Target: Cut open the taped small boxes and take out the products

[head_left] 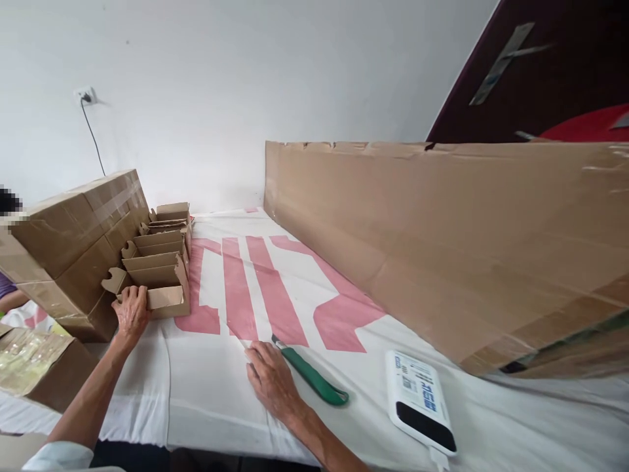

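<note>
Through the head camera I see my left hand (132,311) at the near left corner of the closest open box (170,303), its fingers bent over the cardboard edge. The thumb is hidden, so I cannot tell how firmly it pinches. That box is the nearest in a row of open boxes (156,244) running along the counter (206,387) from near its front edge toward the wall, on the left part of the white cloth with pink print.

My right hand (272,380) lies palm down near the middle of the counter's front edge, fingers close together and slightly bent. A thin strip (237,334) shows at its fingertips; I cannot tell whether they pinch it. Just to the right of this hand lies a knife with a green handle (312,375), blade pointing to the far edge.

Closer to the front right corner I have a white device (420,396) with a cable. A long cardboard panel (417,242) stands along the right side. Left of the row are stacked cartons (78,242) and a taped box (42,367); a person's sleeve (6,285) shows behind.
</note>
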A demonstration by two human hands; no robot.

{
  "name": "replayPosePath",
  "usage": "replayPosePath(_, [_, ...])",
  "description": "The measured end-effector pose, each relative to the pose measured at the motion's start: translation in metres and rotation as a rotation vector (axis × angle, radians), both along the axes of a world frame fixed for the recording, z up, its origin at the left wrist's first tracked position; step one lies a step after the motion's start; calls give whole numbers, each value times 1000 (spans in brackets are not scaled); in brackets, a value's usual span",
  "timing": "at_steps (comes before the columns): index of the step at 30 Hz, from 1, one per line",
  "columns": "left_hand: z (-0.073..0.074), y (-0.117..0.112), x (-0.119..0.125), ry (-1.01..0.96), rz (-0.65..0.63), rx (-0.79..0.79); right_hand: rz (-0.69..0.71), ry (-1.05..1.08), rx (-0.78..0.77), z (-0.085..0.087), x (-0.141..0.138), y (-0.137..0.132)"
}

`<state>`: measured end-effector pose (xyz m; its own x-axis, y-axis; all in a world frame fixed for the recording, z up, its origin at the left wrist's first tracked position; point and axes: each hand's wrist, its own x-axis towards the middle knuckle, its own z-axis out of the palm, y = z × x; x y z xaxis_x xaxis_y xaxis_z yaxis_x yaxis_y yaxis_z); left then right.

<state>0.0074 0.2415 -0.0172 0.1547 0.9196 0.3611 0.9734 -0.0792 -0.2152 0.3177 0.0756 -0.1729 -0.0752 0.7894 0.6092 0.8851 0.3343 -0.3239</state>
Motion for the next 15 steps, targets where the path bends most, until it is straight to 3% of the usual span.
replayPosePath(15, [0,47,10,-5,1,-16,-11,23,20,-5,0,2])
